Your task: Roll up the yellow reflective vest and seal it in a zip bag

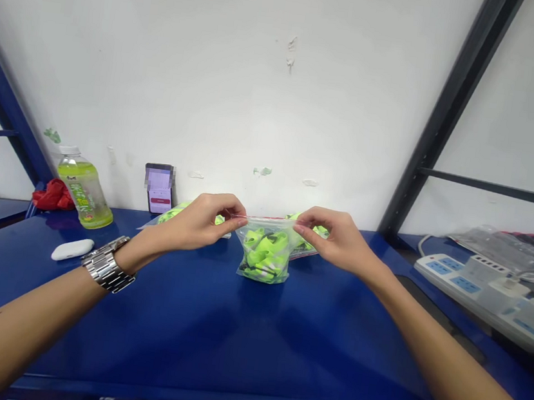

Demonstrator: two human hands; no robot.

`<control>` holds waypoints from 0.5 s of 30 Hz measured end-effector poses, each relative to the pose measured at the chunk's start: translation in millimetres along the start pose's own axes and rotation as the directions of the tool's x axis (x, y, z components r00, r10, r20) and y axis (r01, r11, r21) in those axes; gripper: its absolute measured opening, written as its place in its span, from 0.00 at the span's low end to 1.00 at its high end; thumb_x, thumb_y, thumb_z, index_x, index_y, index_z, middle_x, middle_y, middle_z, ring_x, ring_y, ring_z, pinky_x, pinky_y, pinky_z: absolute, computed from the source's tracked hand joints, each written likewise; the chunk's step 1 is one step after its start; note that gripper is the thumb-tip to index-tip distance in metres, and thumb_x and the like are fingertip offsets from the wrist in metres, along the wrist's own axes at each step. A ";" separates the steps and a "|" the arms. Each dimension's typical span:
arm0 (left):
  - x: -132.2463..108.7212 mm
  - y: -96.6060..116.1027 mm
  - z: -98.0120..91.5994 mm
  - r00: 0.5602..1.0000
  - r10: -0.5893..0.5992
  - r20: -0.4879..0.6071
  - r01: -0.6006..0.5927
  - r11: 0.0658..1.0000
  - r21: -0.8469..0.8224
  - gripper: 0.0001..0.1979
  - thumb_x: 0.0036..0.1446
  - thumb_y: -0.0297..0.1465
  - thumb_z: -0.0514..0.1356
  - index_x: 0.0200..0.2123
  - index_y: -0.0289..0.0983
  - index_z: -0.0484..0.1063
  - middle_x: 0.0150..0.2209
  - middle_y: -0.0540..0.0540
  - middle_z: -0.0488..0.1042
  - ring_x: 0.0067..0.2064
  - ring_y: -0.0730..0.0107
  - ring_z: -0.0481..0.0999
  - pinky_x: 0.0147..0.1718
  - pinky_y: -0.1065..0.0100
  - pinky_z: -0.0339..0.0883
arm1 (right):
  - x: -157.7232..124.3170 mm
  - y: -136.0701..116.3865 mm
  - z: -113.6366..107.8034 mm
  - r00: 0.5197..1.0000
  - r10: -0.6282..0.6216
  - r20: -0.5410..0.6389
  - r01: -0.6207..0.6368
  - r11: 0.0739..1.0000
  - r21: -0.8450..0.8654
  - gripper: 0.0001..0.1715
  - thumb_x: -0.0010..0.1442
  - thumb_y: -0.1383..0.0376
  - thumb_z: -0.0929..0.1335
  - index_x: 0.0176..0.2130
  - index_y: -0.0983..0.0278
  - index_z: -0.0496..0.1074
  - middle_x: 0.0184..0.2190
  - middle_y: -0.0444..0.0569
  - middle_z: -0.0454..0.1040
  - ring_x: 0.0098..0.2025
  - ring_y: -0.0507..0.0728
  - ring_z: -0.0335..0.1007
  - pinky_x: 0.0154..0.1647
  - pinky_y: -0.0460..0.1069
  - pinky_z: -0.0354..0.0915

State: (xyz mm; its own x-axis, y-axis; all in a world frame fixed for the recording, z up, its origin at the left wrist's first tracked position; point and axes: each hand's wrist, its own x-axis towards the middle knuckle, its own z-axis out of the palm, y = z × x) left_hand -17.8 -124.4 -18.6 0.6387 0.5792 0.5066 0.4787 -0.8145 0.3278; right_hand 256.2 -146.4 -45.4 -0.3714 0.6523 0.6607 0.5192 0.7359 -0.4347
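A clear zip-lock bag [265,255] hangs upright between my hands, with bright lime-green folded fabric or straps bundled inside. My left hand [213,219] pinches the left end of its top edge between thumb and fingers. At the right end, my right hand [328,233] grips the same edge the same way, so the zip strip is stretched straight between them. Behind my left hand lies another bag [170,214] with lime-green contents, partly hidden. A further green-filled bag [305,247] shows behind the held one, near my right hand.
On the blue table [229,351] at left stand a green drink bottle [86,191], a red cloth [53,194] and a white earphone case [72,249]. A phone [159,188] leans on the wall. Power strips [476,281] and a dark flat object [433,311] lie right.
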 end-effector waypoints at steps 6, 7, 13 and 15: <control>-2.2 3.3 -0.7 0.999 0.040 -0.015 -0.038 0.992 0.117 0.08 0.61 0.34 0.56 0.34 0.36 0.71 0.30 0.50 0.73 0.30 0.75 0.69 0.30 0.72 0.62 | -1.1 -0.6 3.7 0.998 -0.042 -0.046 0.042 0.999 0.000 0.06 0.58 0.66 0.68 0.31 0.65 0.75 0.28 0.48 0.77 0.31 0.55 0.71 0.33 0.49 0.64; -2.3 4.0 -0.6 0.999 0.047 -0.018 -0.044 0.989 0.140 0.08 0.61 0.33 0.56 0.34 0.36 0.71 0.29 0.50 0.73 0.29 0.75 0.69 0.30 0.72 0.61 | -1.2 -0.3 4.4 0.997 -0.050 -0.059 0.051 0.999 0.008 0.05 0.57 0.67 0.68 0.30 0.65 0.75 0.28 0.48 0.77 0.30 0.55 0.71 0.33 0.49 0.64; -1.4 4.5 -1.1 0.999 0.033 -0.009 -0.032 0.994 0.109 0.07 0.61 0.33 0.56 0.34 0.35 0.70 0.31 0.49 0.73 0.31 0.74 0.70 0.31 0.72 0.62 | 0.6 -0.4 6.9 0.998 -0.024 -0.051 0.025 0.999 0.028 0.04 0.57 0.68 0.68 0.31 0.66 0.75 0.29 0.49 0.77 0.32 0.55 0.71 0.34 0.49 0.65; 0.1 5.0 -1.7 0.999 0.035 0.021 -0.036 0.997 0.071 0.07 0.61 0.33 0.56 0.36 0.36 0.70 0.33 0.48 0.73 0.34 0.72 0.71 0.34 0.71 0.64 | 1.7 -2.0 7.2 1.000 -0.002 -0.022 0.003 0.999 0.038 0.04 0.57 0.67 0.68 0.32 0.65 0.75 0.30 0.48 0.77 0.33 0.55 0.72 0.36 0.50 0.66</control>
State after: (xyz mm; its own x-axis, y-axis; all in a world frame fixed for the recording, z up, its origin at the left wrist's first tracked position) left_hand -16.4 -128.4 -15.6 0.6677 0.5511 0.5005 0.4970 -0.8305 0.2514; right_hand 249.0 -145.5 -47.7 -0.3556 0.6463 0.6751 0.4880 0.7445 -0.4557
